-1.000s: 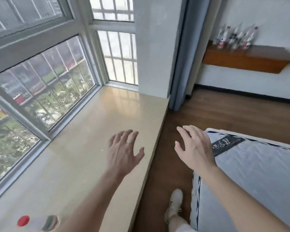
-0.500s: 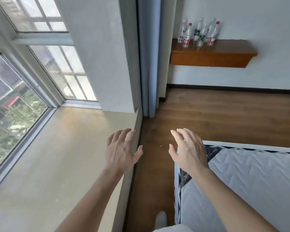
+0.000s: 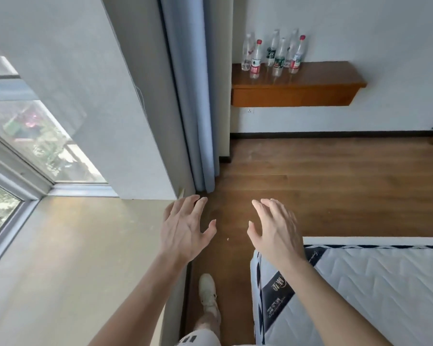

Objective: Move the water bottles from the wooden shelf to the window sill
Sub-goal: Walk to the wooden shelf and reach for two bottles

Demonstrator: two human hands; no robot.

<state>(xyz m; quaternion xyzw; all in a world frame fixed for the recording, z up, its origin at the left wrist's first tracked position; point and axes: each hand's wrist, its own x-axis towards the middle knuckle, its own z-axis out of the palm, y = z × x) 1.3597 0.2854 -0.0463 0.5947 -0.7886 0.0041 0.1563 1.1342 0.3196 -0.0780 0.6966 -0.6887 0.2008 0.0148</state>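
Several clear water bottles [image 3: 274,54] with red, white and green caps stand upright at the left end of a wooden shelf [image 3: 295,92] fixed to the far white wall. The beige window sill [image 3: 68,245] fills the lower left. My left hand [image 3: 185,228] hovers over the sill's right edge, fingers spread, holding nothing. My right hand [image 3: 275,228] floats beside it above the floor, also empty with fingers apart. Both hands are far from the bottles.
A blue-grey curtain [image 3: 193,96] hangs beside a grey wall pillar [image 3: 90,96] between sill and shelf. A white quilted mattress [image 3: 375,295] lies at the lower right. Brown wooden floor [image 3: 323,183] stretches to the shelf. My white shoe [image 3: 206,289] steps between sill and mattress.
The view has swung right, away from the window toward the shelf, which now looks nearer and more central. The bottles lying on the sill have left the view. Both hands stay empty.
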